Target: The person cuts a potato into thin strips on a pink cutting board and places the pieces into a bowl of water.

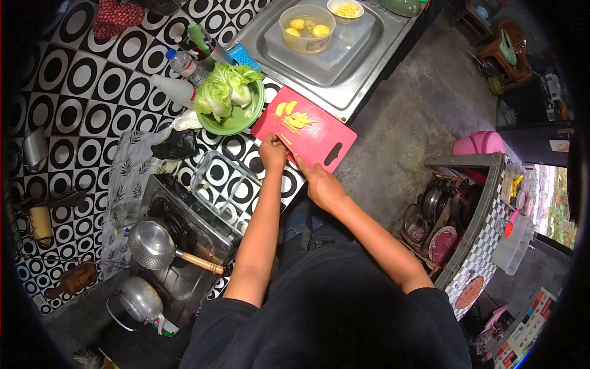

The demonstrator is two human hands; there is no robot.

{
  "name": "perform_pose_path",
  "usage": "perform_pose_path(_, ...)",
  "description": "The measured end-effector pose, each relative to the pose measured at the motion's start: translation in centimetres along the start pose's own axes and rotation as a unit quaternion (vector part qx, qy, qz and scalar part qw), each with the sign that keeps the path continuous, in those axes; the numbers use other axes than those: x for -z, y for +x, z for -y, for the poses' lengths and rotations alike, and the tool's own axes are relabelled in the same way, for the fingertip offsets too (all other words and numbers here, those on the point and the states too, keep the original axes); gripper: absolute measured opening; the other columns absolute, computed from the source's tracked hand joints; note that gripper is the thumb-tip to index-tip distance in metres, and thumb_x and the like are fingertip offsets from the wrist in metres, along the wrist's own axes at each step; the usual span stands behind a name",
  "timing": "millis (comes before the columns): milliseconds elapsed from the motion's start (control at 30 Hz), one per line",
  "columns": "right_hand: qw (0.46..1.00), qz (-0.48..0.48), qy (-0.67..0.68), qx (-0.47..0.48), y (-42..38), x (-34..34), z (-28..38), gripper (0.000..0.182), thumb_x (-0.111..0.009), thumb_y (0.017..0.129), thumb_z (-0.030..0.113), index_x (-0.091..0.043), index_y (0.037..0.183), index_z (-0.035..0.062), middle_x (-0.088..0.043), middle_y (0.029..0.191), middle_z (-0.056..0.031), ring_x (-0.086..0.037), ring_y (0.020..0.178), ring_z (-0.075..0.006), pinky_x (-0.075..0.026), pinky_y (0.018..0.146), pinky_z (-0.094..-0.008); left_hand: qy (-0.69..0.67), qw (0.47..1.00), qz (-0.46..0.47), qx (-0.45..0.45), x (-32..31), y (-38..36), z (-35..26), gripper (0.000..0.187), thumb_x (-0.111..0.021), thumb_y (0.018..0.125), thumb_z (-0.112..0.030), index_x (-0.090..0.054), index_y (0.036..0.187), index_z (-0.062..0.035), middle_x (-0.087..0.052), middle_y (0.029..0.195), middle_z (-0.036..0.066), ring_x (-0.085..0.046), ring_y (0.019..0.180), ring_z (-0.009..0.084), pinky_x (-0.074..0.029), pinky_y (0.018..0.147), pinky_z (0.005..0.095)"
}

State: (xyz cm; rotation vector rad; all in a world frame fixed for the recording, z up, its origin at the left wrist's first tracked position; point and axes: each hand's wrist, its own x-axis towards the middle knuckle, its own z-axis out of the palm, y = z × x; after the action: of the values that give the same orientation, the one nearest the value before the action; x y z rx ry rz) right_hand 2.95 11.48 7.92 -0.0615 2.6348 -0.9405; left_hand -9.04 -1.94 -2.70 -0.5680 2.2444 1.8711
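A red cutting board (335, 132) lies at the counter's edge, with a small pile of yellow potato strips (298, 120) and a few potato slices (285, 109) on it. My left hand (272, 152) is at the board's near left edge, fingers bent and pressed on a potato piece (286, 140). To its right, my right hand (324, 186) is closed with the index finger stretched forward, around what looks like a thin knife; its handle is hidden in the palm and the blade barely shows beside the left fingertips.
Behind the board, a tub (306, 44) of peeled potatoes in water and a small bowl (337, 8) of strips stand at the sink (258, 46). A green basin (228, 126) holds leafy greens (224, 92). At left are a stove (190, 286), saucepan (152, 244) and kettle (141, 299).
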Motion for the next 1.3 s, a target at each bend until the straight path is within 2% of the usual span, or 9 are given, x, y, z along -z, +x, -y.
perform_pose_path(167,1.000,0.005,-0.023,0.018,0.1,-0.3,-0.4,0.078,-0.051,0.081,-0.006,-0.029,0.156,0.0050,-0.059,0.097,-0.0315,-0.067,0.082,-0.0465,-0.056,0.074,-0.0505,0.042,0.999,-0.003,-0.026,0.2,1.1,1.8,0.020,-0.048,0.087,0.006,-0.068,0.089,0.0032,-0.066,0.067,0.012,-0.065,0.056,0.0173,-0.050,0.049,0.0310)
perform_pose_path(600,0.999,0.008,-0.037,0.032,-0.2,-1.0,-1.3,0.083,-0.053,0.080,-0.006,-0.024,0.157,0.0075,-0.059,0.098,-0.0293,-0.067,0.083,-0.0450,-0.056,0.073,-0.0516,0.048,0.998,-0.001,-0.027,0.2,0.5,0.7,0.021,-0.047,0.085,0.006,-0.068,0.087,0.0033,-0.065,0.062,0.011,-0.061,0.049,0.0164,-0.046,0.045,0.0314)
perform_pose_path(800,0.999,0.016,-0.030,0.028,-0.1,-1.2,-1.7,0.084,-0.052,0.080,-0.006,-0.023,0.157,0.0077,-0.059,0.100,-0.0300,-0.067,0.085,-0.0457,-0.055,0.075,-0.0526,0.028,1.000,0.001,-0.002,0.2,0.1,-0.1,0.014,-0.055,0.082,0.005,-0.068,0.087,0.0040,-0.065,0.063,0.009,-0.060,0.048,0.0155,-0.045,0.044,0.0306)
perform_pose_path(1300,0.999,0.004,-0.032,0.042,0.1,-1.3,-1.3,0.085,-0.054,0.078,-0.006,-0.024,0.157,0.0056,-0.061,0.096,-0.0304,-0.068,0.081,-0.0454,-0.056,0.072,-0.0519,0.035,0.999,-0.003,-0.033,0.1,0.3,0.3,0.011,-0.059,0.081,0.005,-0.068,0.088,0.0037,-0.065,0.065,0.007,-0.060,0.053,0.0135,-0.047,0.049,0.0299)
